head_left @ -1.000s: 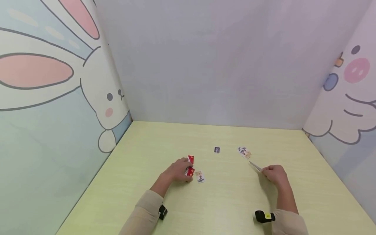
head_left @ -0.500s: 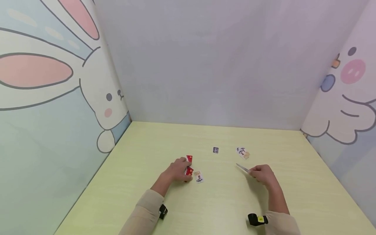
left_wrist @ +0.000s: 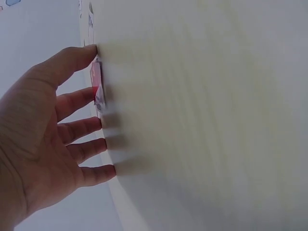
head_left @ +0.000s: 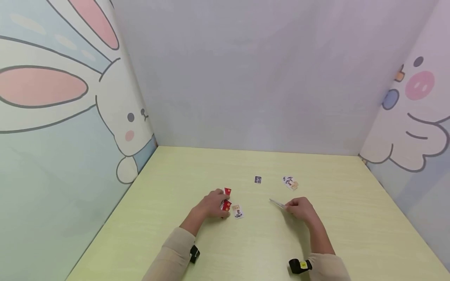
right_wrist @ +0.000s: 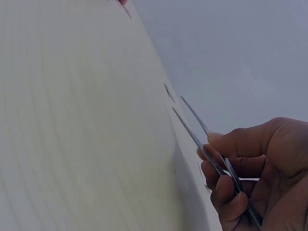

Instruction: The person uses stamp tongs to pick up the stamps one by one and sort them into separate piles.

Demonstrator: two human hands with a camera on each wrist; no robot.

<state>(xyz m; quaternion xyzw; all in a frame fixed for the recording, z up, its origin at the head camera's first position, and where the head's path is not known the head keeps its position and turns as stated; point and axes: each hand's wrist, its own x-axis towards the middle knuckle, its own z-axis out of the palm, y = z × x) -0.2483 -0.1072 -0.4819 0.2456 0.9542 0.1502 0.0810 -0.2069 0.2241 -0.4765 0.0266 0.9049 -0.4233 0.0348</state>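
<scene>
My left hand [head_left: 213,205] rests on the table at centre left, fingers spread and fairly straight. Its fingertips press down around and on a red-and-white packet or sheet [head_left: 226,205], partly hidden under the hand. In the left wrist view the red piece [left_wrist: 96,79] lies between thumb and forefinger, with the forefinger touching it. My right hand [head_left: 300,208] holds metal tweezers [right_wrist: 196,139] above the table, tips pointing left and slightly apart, with nothing between them. A small white picture card or sticker [head_left: 238,211] lies just right of the left hand.
Farther back on the pale yellow table [head_left: 190,164] lies a small dark picture piece [head_left: 258,180]. To its right are several overlapping white picture pieces [head_left: 290,182]. A grey back wall [head_left: 246,78] and printed side walls enclose the table. Each wrist wears a black camera.
My right hand has moved left with the tweezers, away from the overlapping pieces towards the left hand. The left hand stays in about the same place on the red piece.
</scene>
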